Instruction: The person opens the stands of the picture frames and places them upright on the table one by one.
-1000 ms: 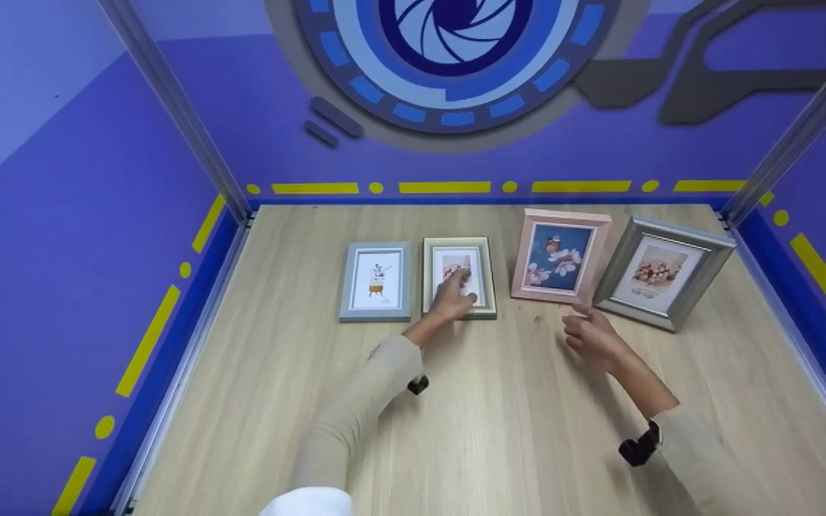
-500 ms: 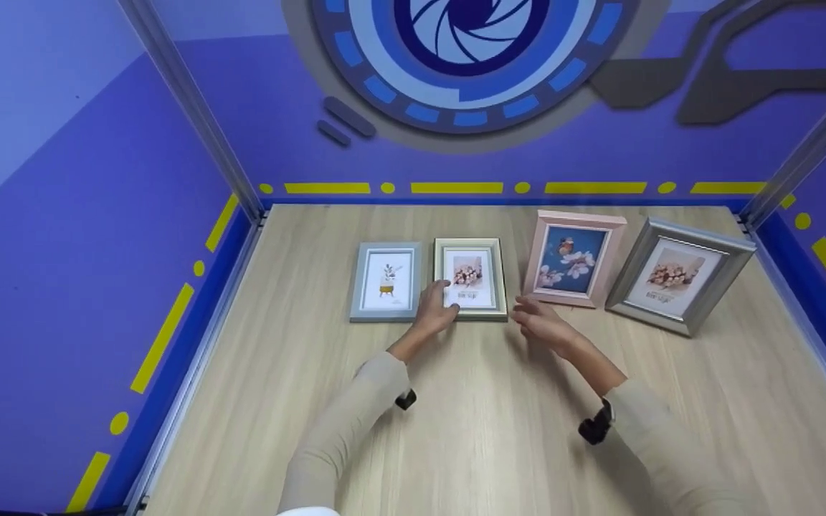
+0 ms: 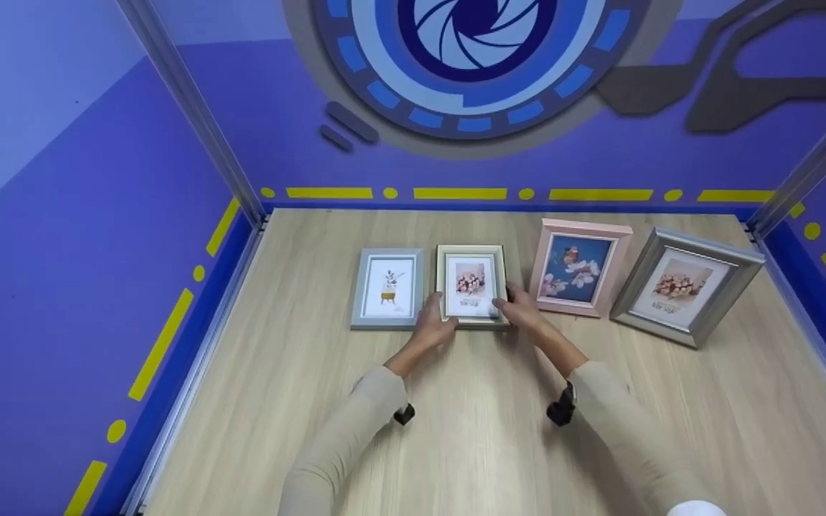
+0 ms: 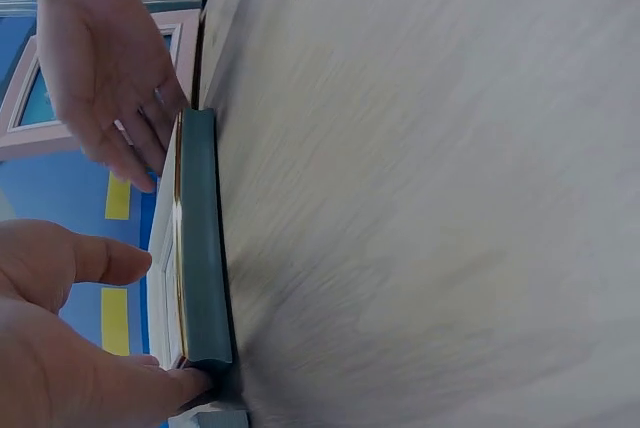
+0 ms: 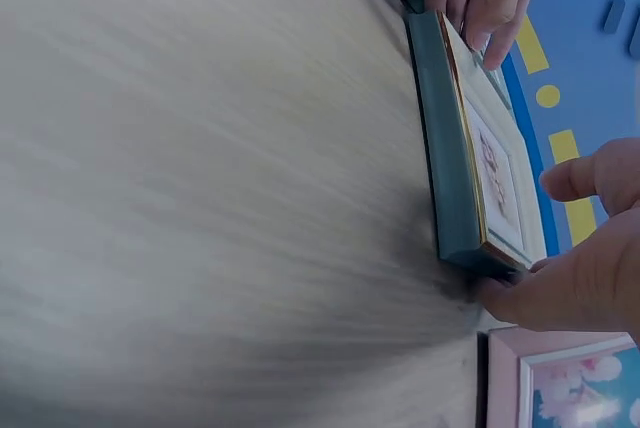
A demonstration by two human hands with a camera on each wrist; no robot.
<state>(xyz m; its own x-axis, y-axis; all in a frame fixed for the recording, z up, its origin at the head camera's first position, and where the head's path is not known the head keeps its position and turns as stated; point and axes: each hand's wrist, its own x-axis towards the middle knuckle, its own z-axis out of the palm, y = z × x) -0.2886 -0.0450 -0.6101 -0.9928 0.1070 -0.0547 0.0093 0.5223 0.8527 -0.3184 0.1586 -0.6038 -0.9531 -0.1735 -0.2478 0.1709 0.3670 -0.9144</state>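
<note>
A cream-and-gold picture frame (image 3: 472, 287) with a bouquet print lies flat on the table between both hands. My left hand (image 3: 433, 322) grips its left edge near the lower corner, thumb over the front and fingers along the side. On the opposite edge, my right hand (image 3: 522, 308) holds it with the thumb over the face and fingers beside the rim. The frame's greenish side (image 5: 447, 148) shows in the right wrist view. Just left of it lies a light blue picture frame (image 3: 387, 289) with a potted-plant print.
To the right, a pink picture frame (image 3: 581, 267) with a bird and blossoms stands upright, leaning back. Beside it stands a larger silver picture frame (image 3: 687, 287), turned at an angle. Blue-purple panels (image 3: 83, 251) wall the wooden table (image 3: 485, 430) at the back and sides.
The left hand has slid from the cream frame's face to its left edge. The right hand has moved left from in front of the pink frame to the cream frame's right edge.
</note>
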